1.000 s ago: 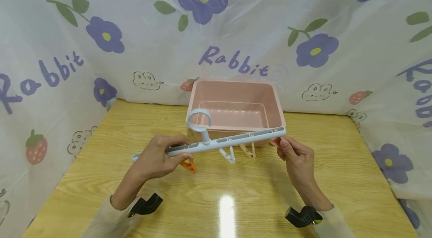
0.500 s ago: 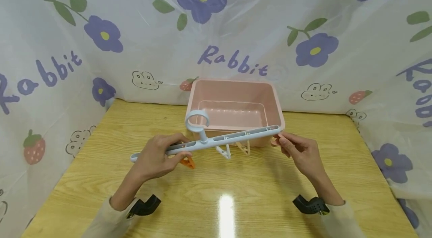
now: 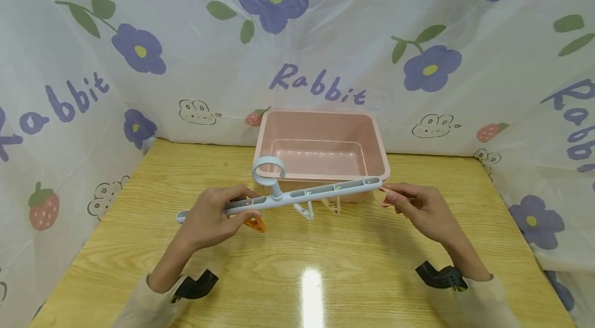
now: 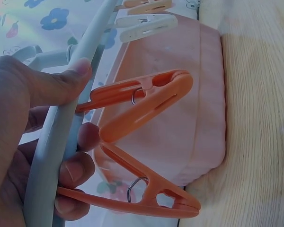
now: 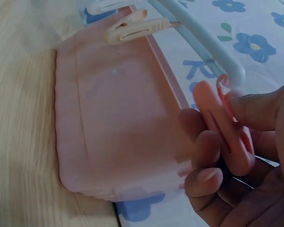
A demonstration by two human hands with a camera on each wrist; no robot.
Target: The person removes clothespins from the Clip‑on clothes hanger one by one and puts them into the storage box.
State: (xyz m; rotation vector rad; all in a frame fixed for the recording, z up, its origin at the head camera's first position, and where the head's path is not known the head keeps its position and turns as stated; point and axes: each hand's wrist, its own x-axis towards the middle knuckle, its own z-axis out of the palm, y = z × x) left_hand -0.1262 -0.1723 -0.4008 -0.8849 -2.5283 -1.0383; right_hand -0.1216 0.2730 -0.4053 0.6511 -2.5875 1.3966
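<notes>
My left hand point(image 3: 216, 219) grips the light-blue clip hanger point(image 3: 321, 192) left of its round hook point(image 3: 268, 169), holding it slanted above the table. Two orange clothespins point(image 4: 146, 104) hang by the left fingers in the left wrist view. Farther along the bar hang a white clothespin point(image 4: 149, 27) and a beige clothespin point(image 5: 137, 33). My right hand point(image 3: 420, 209) pinches a pink clothespin point(image 5: 220, 125) between thumb and fingers, right by the bar's right end. A small hooked tab at its top overlaps that end in the right wrist view.
Behind the hanger a pink plastic bin point(image 3: 321, 117) stands on the wood-grain table point(image 3: 260, 276), near the back. A printed cloth point(image 3: 321, 49) with flowers and rabbits hangs along the back and both sides. Both wrists carry black camera mounts point(image 3: 195, 286).
The right hand has drawn a little to the right, its forearm swinging outward, still with the pink clothespin. The hanger has shifted slightly left in view, the left hand keeping its grip.
</notes>
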